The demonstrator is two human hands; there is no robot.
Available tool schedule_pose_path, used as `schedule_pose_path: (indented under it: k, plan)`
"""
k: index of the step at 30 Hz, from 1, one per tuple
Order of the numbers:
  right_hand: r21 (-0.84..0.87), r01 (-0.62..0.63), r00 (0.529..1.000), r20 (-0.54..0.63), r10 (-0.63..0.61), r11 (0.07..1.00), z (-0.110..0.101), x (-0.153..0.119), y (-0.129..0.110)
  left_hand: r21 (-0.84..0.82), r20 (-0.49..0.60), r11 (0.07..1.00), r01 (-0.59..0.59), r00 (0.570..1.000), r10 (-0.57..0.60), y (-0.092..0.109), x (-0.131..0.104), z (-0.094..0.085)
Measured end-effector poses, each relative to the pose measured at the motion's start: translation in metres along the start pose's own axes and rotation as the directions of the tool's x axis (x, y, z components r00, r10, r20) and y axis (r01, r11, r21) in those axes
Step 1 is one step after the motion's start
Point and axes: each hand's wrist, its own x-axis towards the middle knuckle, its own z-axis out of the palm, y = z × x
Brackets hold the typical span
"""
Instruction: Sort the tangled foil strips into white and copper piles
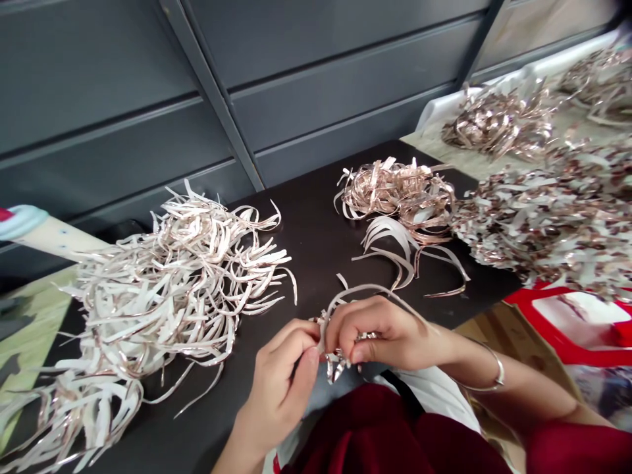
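Close to the table's front edge, my left hand (288, 368) and my right hand (382, 332) meet around a small bunch of shiny foil strips (336, 366). Thumb and fingertips of my left hand pinch a strip at the bunch's left side. My right hand's fingers are curled over the bunch, and crumpled foil shows below them. One long pale strip (365, 288) arches up over my right hand. A big heap of loose white and rose-gold strips (172, 289) lies to the left. Ahead and to the right sits a smaller tangle of rose-gold strips (399, 194).
The dark table (316, 230) backs onto a grey panelled wall (340, 59). At the right a large pile of curled foil (553, 224) spreads out, with another foil bundle (503, 125) behind it. A red and white bag (573, 322) lies below. A pale roll (54, 237) is at the left.
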Motion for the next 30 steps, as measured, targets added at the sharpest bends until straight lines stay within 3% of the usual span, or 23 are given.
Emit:
schedule_pose_path:
  k: [3, 6, 8, 10, 13, 16, 18, 20, 21, 23, 26, 28, 30]
  plan:
    - [-0.110, 0.009, 0.982, -0.186, -0.029, 0.994, -0.003, 0.000, 0.003, 0.011, -0.055, 1.000, 0.010, 0.998, -0.009, -0.004, 0.001, 0.003]
    - [-0.452, -0.016, 0.921, -0.354, -0.163, 0.892, 0.000, -0.002, 0.020, 0.042, -0.195, 0.997, 0.059, 0.979, -0.050, -0.013, 0.004, 0.007]
    - [-0.655, -0.037, 0.916, -0.324, -0.236, 0.755, 0.004, -0.005, 0.038, 0.049, -0.301, 0.995, 0.089, 0.951, -0.070, -0.021, 0.007, 0.009]
    - [-0.725, -0.031, 0.971, -0.186, -0.152, 0.688, 0.006, -0.011, 0.055, 0.054, -0.359, 0.994, 0.099, 0.931, -0.073, -0.029, 0.010, 0.009]
    - [-0.717, -0.050, 0.997, 0.005, 0.077, 0.695, 0.001, -0.021, 0.065, 0.114, -0.374, 0.990, 0.087, 0.927, -0.039, -0.037, 0.012, 0.008]
    - [-0.658, -0.026, 0.977, 0.144, 0.159, 0.752, -0.011, -0.030, 0.055, 0.244, -0.380, 0.969, 0.043, 0.923, 0.055, -0.040, 0.013, 0.007]
    - [-0.705, -0.076, 0.984, 0.059, 0.166, 0.705, -0.016, -0.031, 0.047, 0.356, -0.381, 0.934, -0.007, 0.912, 0.153, -0.041, 0.014, 0.009]
    - [-0.760, -0.183, 0.983, -0.146, 0.110, 0.624, -0.014, -0.030, 0.044, 0.464, -0.366, 0.883, -0.069, 0.893, 0.262, -0.042, 0.015, 0.012]
    - [-0.750, -0.228, 0.969, -0.234, 0.072, 0.621, -0.009, -0.028, 0.044, 0.511, -0.349, 0.854, -0.100, 0.883, 0.313, -0.043, 0.016, 0.014]
    - [-0.632, -0.261, 0.942, -0.333, 0.048, 0.730, 0.003, -0.020, 0.049, 0.590, -0.303, 0.791, -0.160, 0.865, 0.401, -0.045, 0.018, 0.018]
    - [-0.247, -0.286, 0.884, -0.441, 0.155, 0.926, 0.023, -0.005, 0.056, 0.679, -0.236, 0.698, -0.228, 0.832, 0.501, -0.048, 0.019, 0.021]
    - [-0.053, -0.291, 0.819, -0.531, 0.220, 0.955, 0.030, 0.007, 0.058, 0.723, -0.213, 0.642, -0.254, 0.803, 0.557, -0.050, 0.019, 0.021]
    - [0.025, -0.289, 0.766, -0.594, 0.247, 0.957, 0.031, 0.016, 0.057, 0.757, -0.200, 0.595, -0.270, 0.771, 0.604, -0.051, 0.018, 0.020]
